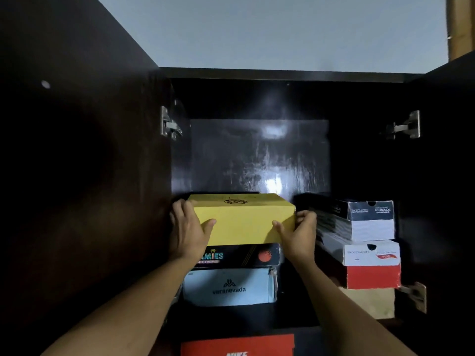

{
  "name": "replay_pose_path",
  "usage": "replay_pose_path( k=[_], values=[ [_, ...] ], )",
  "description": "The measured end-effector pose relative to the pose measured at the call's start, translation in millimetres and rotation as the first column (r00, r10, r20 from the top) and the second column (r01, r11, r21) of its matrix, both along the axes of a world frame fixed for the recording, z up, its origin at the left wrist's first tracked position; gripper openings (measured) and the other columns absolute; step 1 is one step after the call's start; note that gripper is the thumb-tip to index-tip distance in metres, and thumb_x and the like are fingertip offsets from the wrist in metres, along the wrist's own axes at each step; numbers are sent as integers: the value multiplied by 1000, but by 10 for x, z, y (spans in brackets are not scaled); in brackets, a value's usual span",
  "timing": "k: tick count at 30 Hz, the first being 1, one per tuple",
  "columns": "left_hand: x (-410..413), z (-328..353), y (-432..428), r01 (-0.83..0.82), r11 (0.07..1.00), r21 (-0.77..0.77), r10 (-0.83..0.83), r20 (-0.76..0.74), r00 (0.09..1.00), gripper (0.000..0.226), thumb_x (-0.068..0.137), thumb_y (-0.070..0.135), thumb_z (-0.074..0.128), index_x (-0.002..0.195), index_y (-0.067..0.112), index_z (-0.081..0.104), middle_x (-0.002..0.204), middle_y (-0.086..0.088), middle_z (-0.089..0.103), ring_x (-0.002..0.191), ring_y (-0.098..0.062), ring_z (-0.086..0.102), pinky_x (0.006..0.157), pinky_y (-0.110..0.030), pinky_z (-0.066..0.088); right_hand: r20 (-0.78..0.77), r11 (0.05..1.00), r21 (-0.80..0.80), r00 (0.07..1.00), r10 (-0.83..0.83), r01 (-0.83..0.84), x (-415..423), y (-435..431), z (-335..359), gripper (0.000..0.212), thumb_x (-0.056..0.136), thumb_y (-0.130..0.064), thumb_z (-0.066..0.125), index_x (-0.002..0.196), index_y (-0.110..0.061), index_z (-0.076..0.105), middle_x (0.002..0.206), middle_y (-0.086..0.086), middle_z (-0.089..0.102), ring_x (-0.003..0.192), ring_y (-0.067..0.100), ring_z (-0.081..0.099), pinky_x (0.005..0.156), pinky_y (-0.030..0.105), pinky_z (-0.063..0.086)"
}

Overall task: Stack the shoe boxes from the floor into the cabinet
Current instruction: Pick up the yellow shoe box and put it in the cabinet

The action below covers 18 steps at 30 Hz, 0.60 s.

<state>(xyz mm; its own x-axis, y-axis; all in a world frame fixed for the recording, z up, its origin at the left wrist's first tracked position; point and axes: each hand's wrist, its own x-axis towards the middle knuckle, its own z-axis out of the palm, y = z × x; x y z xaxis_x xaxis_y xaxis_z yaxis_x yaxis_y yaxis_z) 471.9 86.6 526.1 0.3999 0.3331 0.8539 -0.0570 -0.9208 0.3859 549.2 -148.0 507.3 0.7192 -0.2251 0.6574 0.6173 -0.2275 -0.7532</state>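
1. The left hand (pixel 189 232) gripped the left end of the yellow cardboard shoe box (pixel 244 219), with the thumb on its front face and the fingers wrapped round its side.
2. Between the two grips, that box sat inside the dark wooden cabinet (pixel 257 150). It topped a black printed shoe box (pixel 246 255), which lay on a pale blue shoe box (pixel 228 287).
3. The right hand (pixel 299 235) clasped the right end in the same way.
4. Just right of that grip, a black-and-white shoe box (pixel 370 219) lay atop a white-and-red shoe box (pixel 372 263).

Open room above yellow box (pixel 244 219), right stack (pixel 370 242) close beside
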Motion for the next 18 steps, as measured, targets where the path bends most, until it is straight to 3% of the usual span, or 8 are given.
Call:
replay_pose_path(
  k=[2,4,6,9,11,15,18],
  values=[
    [93,-33,-6,-69,995,67,70,-3,998,50,80,35,79,116,13,53,131,-11,44,122,-33,43,75,-42,56,2,996,-89,1000,-1,1,94,27,-51,43,85,-18,78,115,-15,47,122,2,42,113,19,49,90,26,42],
    [191,-75,5,-112,986,124,118,-41,992,54,78,34,80,122,15,55,141,-10,43,135,-34,34,90,-44,54,17,984,-180,1000,11,-7,184,53,-90,54,85,-21,77,130,-13,48,130,3,41,116,17,48,96,29,43],
    [279,-138,26,-112,979,171,130,-96,987,65,82,37,76,137,17,48,156,-9,30,148,-34,18,102,-45,47,39,974,-226,999,28,-19,268,73,-101,66,83,-22,79,138,-11,45,135,5,40,117,18,48,94,27,41],
    [431,-257,110,-24,989,143,52,-191,980,74,89,43,65,151,21,31,165,-3,3,152,-28,-7,97,-43,51,46,953,-302,998,40,-24,409,115,-101,76,80,-20,82,144,-10,42,140,8,41,121,23,50,99,28,42],
    [533,-318,185,44,995,89,-21,-252,968,78,90,46,63,154,20,25,164,0,-9,151,-26,-14,106,-42,43,35,933,-358,998,49,-33,496,160,-112,81,81,-20,81,149,-12,38,145,7,39,126,24,48,106,33,43],
    [718,-378,316,88,995,55,-69,-280,957,81,90,46,63,156,20,23,164,2,-10,152,-25,-12,117,-42,29,14,905,-424,999,46,-36,676,224,-87,83,82,-24,79,152,-12,36,153,8,35,135,26,45,112,36,39],
    [800,-386,373,78,997,10,-72,-305,950,82,88,51,62,155,22,26,162,5,-8,151,-25,-1,113,-44,35,-1,884,-467,1000,16,-15,786,287,-69,85,81,-30,80,152,-13,37,158,6,30,141,25,40,113,30,32]
  ],
)
